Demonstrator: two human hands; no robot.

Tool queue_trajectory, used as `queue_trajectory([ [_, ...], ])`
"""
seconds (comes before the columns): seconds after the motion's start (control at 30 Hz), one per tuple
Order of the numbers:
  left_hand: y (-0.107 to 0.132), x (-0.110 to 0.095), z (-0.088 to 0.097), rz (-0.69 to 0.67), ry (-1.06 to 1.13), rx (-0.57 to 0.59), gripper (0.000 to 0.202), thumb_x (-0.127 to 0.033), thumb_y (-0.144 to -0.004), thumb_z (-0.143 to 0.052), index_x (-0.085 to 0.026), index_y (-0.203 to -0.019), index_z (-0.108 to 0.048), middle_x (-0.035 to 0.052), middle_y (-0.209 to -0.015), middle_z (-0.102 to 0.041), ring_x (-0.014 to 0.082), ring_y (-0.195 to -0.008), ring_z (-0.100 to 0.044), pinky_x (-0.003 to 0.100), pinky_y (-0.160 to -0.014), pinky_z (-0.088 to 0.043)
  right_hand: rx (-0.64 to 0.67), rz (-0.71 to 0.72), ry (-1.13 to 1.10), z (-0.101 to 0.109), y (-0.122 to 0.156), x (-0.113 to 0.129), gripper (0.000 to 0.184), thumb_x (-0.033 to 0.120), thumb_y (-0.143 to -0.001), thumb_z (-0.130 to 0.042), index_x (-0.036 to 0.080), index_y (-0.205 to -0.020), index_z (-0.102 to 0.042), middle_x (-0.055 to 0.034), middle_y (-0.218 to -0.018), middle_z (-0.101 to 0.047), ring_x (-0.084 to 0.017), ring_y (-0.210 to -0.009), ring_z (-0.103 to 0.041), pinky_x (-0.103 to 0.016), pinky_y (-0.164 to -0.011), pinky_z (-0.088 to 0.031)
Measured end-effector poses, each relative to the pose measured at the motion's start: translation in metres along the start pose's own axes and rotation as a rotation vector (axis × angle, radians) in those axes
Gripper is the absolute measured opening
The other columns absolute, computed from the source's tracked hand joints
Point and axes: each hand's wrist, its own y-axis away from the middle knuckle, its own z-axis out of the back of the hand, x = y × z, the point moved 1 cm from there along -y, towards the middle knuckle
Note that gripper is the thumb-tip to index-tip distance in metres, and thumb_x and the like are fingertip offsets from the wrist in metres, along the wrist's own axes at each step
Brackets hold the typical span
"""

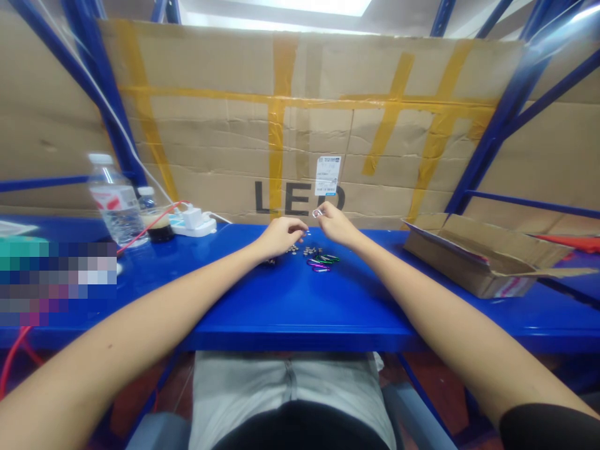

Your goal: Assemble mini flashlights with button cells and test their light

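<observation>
Both of my arms reach forward over a blue table (300,306). My right hand (334,225) is raised a little and pinches a small silver ring (317,213) between its fingertips. My left hand (281,235) is curled, fingers closed, right beside a pile of small metal parts (300,250); what it grips is too small to make out. Several coloured carabiner clips (323,261), green, purple and pink, lie on the table just under my right hand.
An open cardboard box (487,256) lies at the right. At the left stand a water bottle (112,200), a dark-filled bottle (152,215) and a white power strip (192,222) with a red cable. A taped cardboard wall (300,125) backs the table.
</observation>
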Motion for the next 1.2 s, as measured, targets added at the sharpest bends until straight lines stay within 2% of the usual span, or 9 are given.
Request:
queue_trajectory([
  [0.07, 0.001, 0.002, 0.0, 0.015, -0.071, 0.002, 0.01, -0.012, -0.081, -0.059, -0.016, -0.084, -0.067, 0.0042, -0.081, -0.073, 0.0158, -0.075, -0.069, 0.028, -0.072, -0.052, 0.019, -0.026, 0.06, 0.004, -0.002, -0.004, 0.009, 0.027, -0.092, -0.043, 0.02, -0.086, -0.046, -0.0005, -0.071, -0.056, -0.016, -0.067, -0.05, -0.028, -0.066, -0.042],
  [0.13, 0.0, 0.004, 0.0, 0.036, -0.133, -0.025, 0.003, -0.017, -0.079, -0.064, -0.016, -0.081, -0.066, 0.003, -0.076, -0.072, 0.0158, -0.072, -0.067, 0.026, -0.065, -0.049, 0.091, -0.06, 0.127, 0.007, -0.002, -0.006, 0.006, 0.024, -0.09, -0.046, 0.019, -0.087, -0.048, -0.0011, -0.068, -0.058, -0.016, -0.065, -0.052, -0.028, -0.064, -0.042],
  [0.23, -0.002, 0.007, -0.001, 0.056, -0.209, -0.059, 0.006, -0.021, -0.077, -0.068, -0.017, -0.079, -0.067, 0.0022, -0.073, -0.071, 0.0155, -0.069, -0.063, 0.027, -0.064, -0.047, 0.271, -0.126, 0.222, 0.01, 0.001, -0.007, 0.006, 0.024, -0.089, -0.05, 0.018, -0.089, -0.05, -0.001, -0.058, -0.059, -0.016, -0.056, -0.055, -0.027, -0.058, -0.042],
  [0.33, -0.003, 0.008, -0.005, 0.029, -0.247, -0.028, 0.002, -0.019, -0.074, -0.07, -0.017, -0.073, -0.07, 0.0023, -0.076, -0.072, 0.0169, -0.075, -0.064, 0.028, -0.07, -0.048, 0.447, -0.185, 0.275, 0.014, 0.004, -0.007, 0.005, 0.022, -0.088, -0.053, 0.017, -0.088, -0.052, -0.0017, -0.055, -0.06, -0.016, -0.051, -0.056, -0.026, -0.051, -0.042],
  [0.47, -0.002, 0.006, -0.008, 0.059, -0.274, 0.05, 0.007, -0.018, -0.074, -0.068, -0.019, -0.072, -0.074, 0.0013, -0.071, -0.072, 0.0173, -0.07, -0.064, 0.03, -0.07, -0.049, 0.567, -0.212, 0.192, 0.022, 0.007, -0.005, 0.005, 0.017, -0.083, -0.058, 0.017, -0.08, -0.054, -0.0027, -0.062, -0.063, -0.013, -0.05, -0.059, -0.024, -0.048, -0.043],
  [0.6, -0.001, 0.005, -0.01, 0.032, -0.342, 0.082, 0.014, -0.012, -0.073, -0.066, -0.021, -0.072, -0.077, 0.0015, -0.071, -0.074, 0.0186, -0.07, -0.066, 0.031, -0.075, -0.05, 0.687, -0.175, 0.065, 0.029, 0.008, -0.003, 0.011, 0.024, -0.077, -0.067, 0.016, -0.076, -0.06, -0.0015, -0.062, -0.065, -0.012, -0.052, -0.061, -0.023, -0.049, -0.044],
  [0.73, -0.002, 0.007, -0.011, 0.018, -0.395, 0.108, 0.016, -0.013, -0.072, -0.066, -0.023, -0.074, -0.079, 0.0018, -0.078, -0.076, 0.0211, -0.079, -0.069, 0.033, -0.082, -0.05, 0.815, -0.189, 0.05, 0.029, 0.012, 0.001, 0.017, 0.032, -0.073, -0.071, 0.016, -0.073, -0.063, -0.001, -0.06, -0.066, -0.012, -0.051, -0.06, -0.023, -0.049, -0.043],
  [0.93, -0.002, 0.006, -0.01, 0.019, -0.468, 0.14, 0.018, -0.015, -0.075, -0.066, -0.023, -0.081, -0.08, 0.0029, -0.083, -0.077, 0.0218, -0.083, -0.07, 0.033, -0.084, -0.051, 0.89, -0.192, 0.13, 0.022, 0.017, 0.011, 0.019, 0.032, -0.071, -0.073, 0.016, -0.074, -0.065, 0.0009, -0.055, -0.062, -0.011, -0.047, -0.057, -0.023, -0.046, -0.041],
  [1.2, -0.002, 0.005, -0.01, 0.002, -0.507, 0.172, 0.019, -0.015, -0.077, -0.065, -0.023, -0.083, -0.08, 0.0033, -0.085, -0.077, 0.0222, -0.085, -0.069, 0.033, -0.083, -0.049, 0.844, -0.18, 0.244, 0.024, 0.015, 0.01, 0.016, 0.03, -0.073, -0.071, 0.017, -0.079, -0.066, 0.0033, -0.051, -0.056, -0.011, -0.045, -0.053, -0.023, -0.045, -0.04],
])
